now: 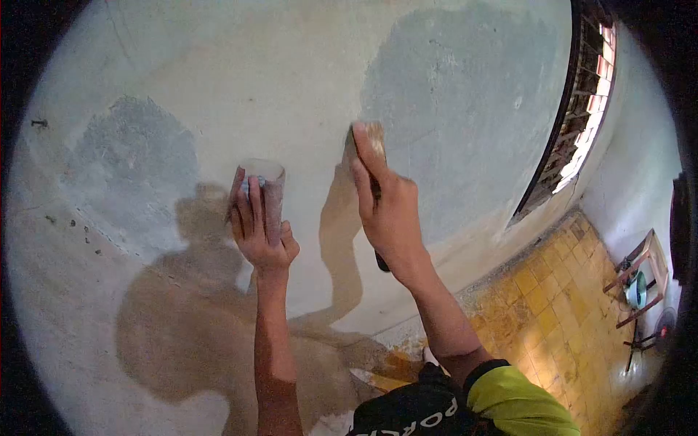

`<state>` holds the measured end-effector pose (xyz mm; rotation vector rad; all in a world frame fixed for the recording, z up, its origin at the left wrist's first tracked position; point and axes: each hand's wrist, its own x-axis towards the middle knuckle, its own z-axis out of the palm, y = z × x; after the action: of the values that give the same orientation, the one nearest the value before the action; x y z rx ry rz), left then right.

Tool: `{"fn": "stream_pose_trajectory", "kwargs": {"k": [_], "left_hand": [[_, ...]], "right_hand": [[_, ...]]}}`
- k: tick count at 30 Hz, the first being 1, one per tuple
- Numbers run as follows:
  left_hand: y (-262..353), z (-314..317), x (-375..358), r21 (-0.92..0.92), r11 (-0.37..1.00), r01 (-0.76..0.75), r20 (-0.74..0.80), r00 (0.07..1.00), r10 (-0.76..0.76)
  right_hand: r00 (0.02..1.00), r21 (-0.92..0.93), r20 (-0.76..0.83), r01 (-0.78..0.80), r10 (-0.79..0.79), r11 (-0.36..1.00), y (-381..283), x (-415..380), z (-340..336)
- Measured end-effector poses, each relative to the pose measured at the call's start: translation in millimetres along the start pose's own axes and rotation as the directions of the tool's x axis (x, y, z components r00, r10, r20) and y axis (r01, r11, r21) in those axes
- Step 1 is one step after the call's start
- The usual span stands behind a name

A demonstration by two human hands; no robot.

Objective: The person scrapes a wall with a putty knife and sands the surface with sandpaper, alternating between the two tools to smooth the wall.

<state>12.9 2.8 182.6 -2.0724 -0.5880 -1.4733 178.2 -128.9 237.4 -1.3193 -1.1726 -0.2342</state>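
Note:
My left hand lies against the pale wall, its fingers inside a curled sheet of sandpaper with edges that bend up on both sides. To its right, my right hand is closed around a brush with tan bristles and a dark handle whose end shows below the palm. The bristles point up, at the left border of a large grey patch on the wall. A smaller grey patch is to the left of my left hand.
A barred window is set in the wall at the right. Below lies a yellow tiled floor. Near the far wall stand a wooden chair and a green bowl. A nail sticks out at far left.

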Motion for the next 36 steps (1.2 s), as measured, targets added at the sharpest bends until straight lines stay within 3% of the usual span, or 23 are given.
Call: {"fn": "stream_pose_trajectory", "kwargs": {"k": [6,10,13,18,24,30,36], "left_hand": [[-0.8,-1.0,-4.9,-0.010,1.000,0.027,0.024,0.999,-0.026],[1.3,-0.8,3.0,0.011,1.000,-0.003,-0.026,1.000,0.003],[2.2,-2.0,5.2,0.000,1.000,0.012,-0.013,1.000,-0.012],[0.3,0.2,-0.2,0.012,1.000,0.017,0.004,1.000,-0.017],[-1.3,0.1,-1.3,-0.028,1.000,0.004,-0.006,1.000,-0.004],[3.1,-0.9,7.3,0.027,1.000,0.002,-0.073,0.997,0.000],[1.8,2.2,0.0,0.035,0.999,0.015,-0.047,0.999,-0.014]], "right_hand": [[0.999,0.013,-0.047,0.012,-0.012,1.000,-7.5,25.7,-3.9],[0.997,0.010,-0.038,0.062,-0.061,0.998,8.4,2.8,3.1],[1.000,0.029,0.006,-0.007,0.007,1.000,10.1,-2.8,5.5],[1.000,-0.054,0.009,0.009,-0.008,0.998,-2.7,7.9,-3.8],[0.995,0.001,-0.074,0.066,-0.065,0.998,-9.3,31.1,-4.4],[0.998,0.000,-0.024,0.056,-0.056,0.998,10.1,6.0,2.6],[0.998,-0.044,-0.054,0.036,-0.038,0.998,-12.5,24.9,-8.5]]}}
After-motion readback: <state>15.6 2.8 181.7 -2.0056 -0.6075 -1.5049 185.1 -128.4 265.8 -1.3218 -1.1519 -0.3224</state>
